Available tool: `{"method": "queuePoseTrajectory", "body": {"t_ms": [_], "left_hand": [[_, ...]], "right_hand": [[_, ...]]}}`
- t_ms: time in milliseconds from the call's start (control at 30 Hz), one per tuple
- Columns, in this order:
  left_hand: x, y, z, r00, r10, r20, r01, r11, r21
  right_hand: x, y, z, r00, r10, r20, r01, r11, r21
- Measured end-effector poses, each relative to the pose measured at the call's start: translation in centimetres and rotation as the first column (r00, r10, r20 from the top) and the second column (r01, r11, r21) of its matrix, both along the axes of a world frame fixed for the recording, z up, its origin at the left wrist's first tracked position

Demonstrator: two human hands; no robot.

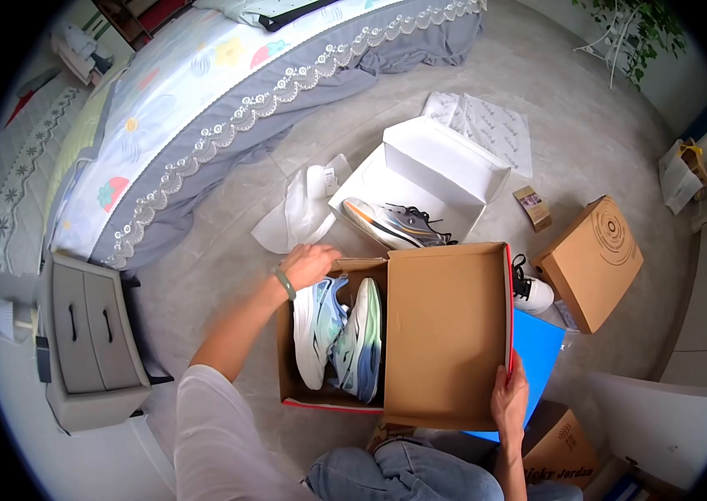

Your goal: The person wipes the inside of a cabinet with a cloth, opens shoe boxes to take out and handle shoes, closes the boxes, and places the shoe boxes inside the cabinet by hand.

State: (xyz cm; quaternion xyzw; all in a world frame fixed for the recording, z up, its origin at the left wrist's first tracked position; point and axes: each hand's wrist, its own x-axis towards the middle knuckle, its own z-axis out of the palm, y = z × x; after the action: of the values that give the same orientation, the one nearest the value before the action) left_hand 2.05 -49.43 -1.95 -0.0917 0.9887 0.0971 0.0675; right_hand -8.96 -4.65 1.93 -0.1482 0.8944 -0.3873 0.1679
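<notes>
An opened cardboard shoe box (291,392) with red edging is held in front of me. In its left half lie a white-and-blue running shoe (311,334) and a second running shoe (362,342) with green and blue tones, side by side. The box's brown lid (445,334) is folded out to the right. My left hand (310,265), with a green bangle at the wrist, is closed at the far left rim. My right hand (510,401) grips the lid's right edge; some of its fingers are hidden behind the lid.
Beyond is an open white box (445,159) with a grey-and-orange shoe (399,224). Wrapping paper (495,134), a brown box (591,263), a black-and-white shoe (533,292) and a blue panel (537,342) lie around. A grey nightstand (90,334) stands left, beside the bed (203,92).
</notes>
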Motion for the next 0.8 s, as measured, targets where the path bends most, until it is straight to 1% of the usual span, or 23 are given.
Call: {"method": "queuePoseTrajectory", "body": {"t_ms": [33,100,133,167,233,267,300,367,400,433,467,500,533,567,600,633,667,700,767,800], "left_hand": [[0.8,1.0,-0.2,1.0,0.0,0.0,0.0,1.0,-0.001],[2.3,2.6,-0.7,0.986,-0.029,-0.161,0.008,0.992,-0.126],[2.7,3.2,-1.1,0.946,-0.075,-0.317,0.025,0.987,-0.16],[2.8,3.0,-1.3,0.946,-0.07,-0.316,0.02,0.987,-0.159],[2.8,2.3,-1.1,0.943,0.055,-0.328,-0.038,0.997,0.06],[2.5,1.7,-0.9,0.954,0.092,-0.286,-0.053,0.989,0.139],[2.1,0.7,-0.5,0.954,0.094,-0.286,-0.056,0.989,0.139],[0.9,-1.1,0.5,0.991,0.124,-0.043,-0.105,0.949,0.297],[0.4,-1.7,0.5,0.969,0.246,0.016,-0.222,0.842,0.491],[0.0,-2.5,0.4,0.969,0.248,0.017,-0.224,0.842,0.491],[-0.4,-3.5,0.2,0.99,0.117,0.078,-0.138,0.911,0.389],[-0.7,-4.2,0.0,0.988,-0.008,0.152,-0.037,0.956,0.29],[-0.9,-4.4,-0.2,0.991,-0.063,0.116,0.034,0.97,0.24],[-0.9,-4.3,-0.6,0.991,-0.061,0.118,0.031,0.97,0.241],[-1.0,-4.0,-1.0,0.987,-0.11,0.116,0.098,0.99,0.1],[-0.9,-3.8,-1.2,0.98,-0.158,0.122,0.164,0.985,-0.042],[-0.3,-3.7,-1.2,0.985,-0.166,0.053,0.163,0.985,0.046],[-0.4,-3.9,-1.1,0.984,-0.169,0.051,0.167,0.985,0.043],[-0.6,-3.8,-0.3,0.984,-0.16,0.08,0.142,0.97,0.198],[-0.7,-3.6,-0.1,0.984,-0.16,0.079,0.142,0.97,0.199]], "right_hand": [[0.0,-0.1,0.1,1.0,-0.003,-0.01,0.003,1.0,0.012],[0.2,-0.1,0.0,1.0,-0.008,-0.018,0.008,1.0,0.026],[0.2,-0.1,-0.1,1.0,-0.012,-0.017,0.012,1.0,0.024],[0.2,-0.1,-0.2,1.0,-0.011,-0.017,0.012,1.0,0.021],[0.2,-0.2,-0.1,1.0,-0.017,-0.005,0.017,1.0,0.013],[0.2,-0.1,-0.1,1.0,-0.026,0.008,0.026,1.0,0.006],[0.3,-0.2,0.0,1.0,-0.024,0.007,0.024,1.0,0.006],[0.4,-0.3,0.5,0.998,-0.056,0.042,0.057,0.998,-0.018],[0.4,-0.4,1.1,0.998,-0.054,0.042,0.055,0.998,-0.018],[0.4,-0.6,1.8,0.989,-0.075,0.13,0.082,0.995,-0.048],[0.5,-0.8,2.6,0.972,-0.092,0.218,0.111,0.991,-0.075],[0.5,-1.1,3.4,0.972,-0.089,0.219,0.108,0.991,-0.074],[0.5,-1.4,4.2,0.962,-0.088,0.259,0.111,0.991,-0.074],[0.6,-1.6,4.7,0.95,-0.087,0.3,0.114,0.991,-0.075],[0.8,-1.8,4.8,0.949,-0.085,0.304,0.112,0.991,-0.073],[1.1,-1.8,4.9,0.961,-0.016,0.276,0.063,0.985,-0.161],[1.3,-2.0,5.2,0.97,0.052,0.239,0.01,0.969,-0.249],[1.4,-2.4,5.8,0.971,0.049,0.236,0.012,0.968,-0.251],[1.7,-3.6,7.6,0.961,0.096,0.258,-0.028,0.967,-0.254],[1.7,-3.7,7.7,0.956,0.12,0.267,-0.051,0.967,-0.251]]}}
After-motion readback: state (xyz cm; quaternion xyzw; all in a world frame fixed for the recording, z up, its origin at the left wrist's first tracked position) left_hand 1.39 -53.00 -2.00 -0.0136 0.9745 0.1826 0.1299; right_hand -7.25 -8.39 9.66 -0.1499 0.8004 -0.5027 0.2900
